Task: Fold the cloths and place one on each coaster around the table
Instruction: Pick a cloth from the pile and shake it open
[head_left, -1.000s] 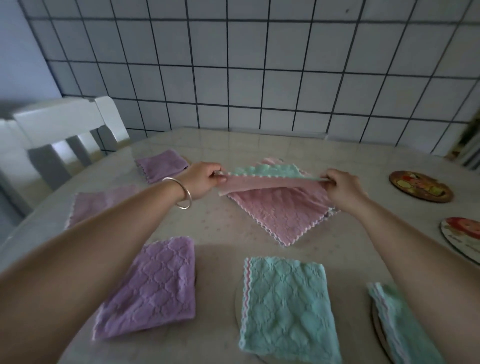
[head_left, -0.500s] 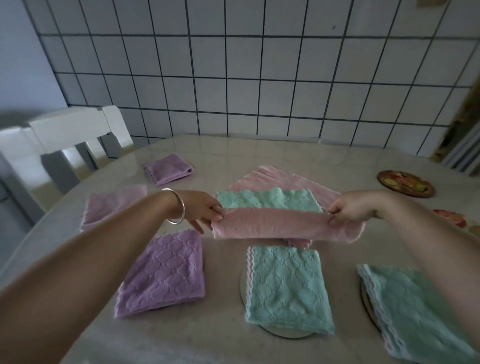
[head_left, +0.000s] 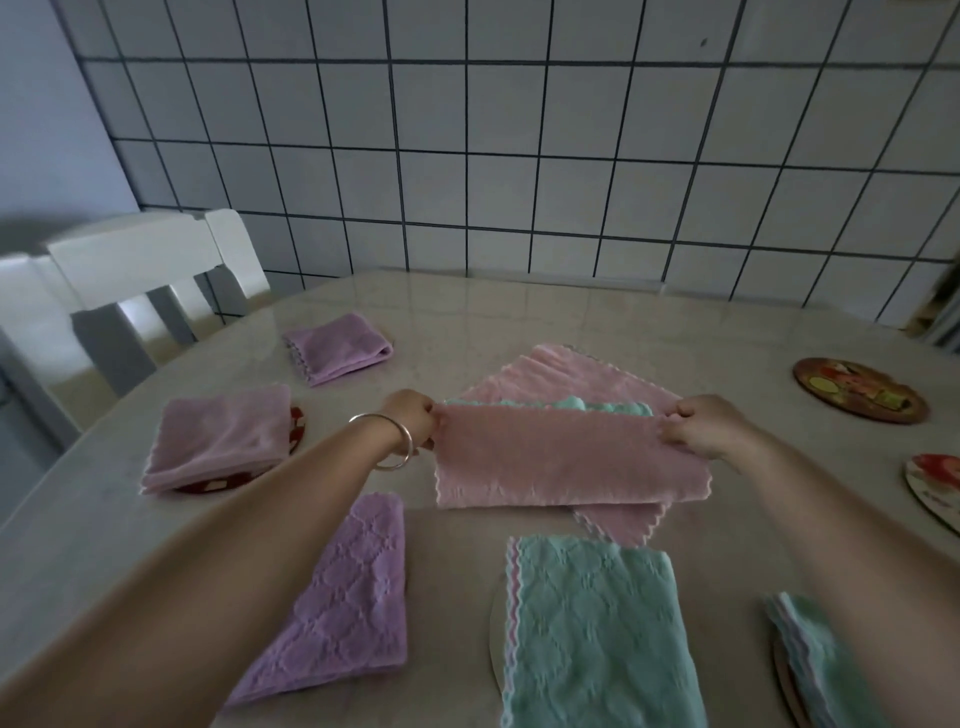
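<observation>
Pink fleece cloth with a scalloped edge, folded over, hangs above mid-table, left hand and right hand each pinching a top corner, hands spread apart. Mint cloth peeks just behind it on a flat pink cloth. Near edge: folded mint quilted cloth on a round coaster, folded purple quilted cloth beside it. Right side: bare picture coaster. Marble-look table, white chair at left.

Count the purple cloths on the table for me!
3: one far purple cloth by the chair, one left purple cloth on a coaster, one near purple cloth.
</observation>
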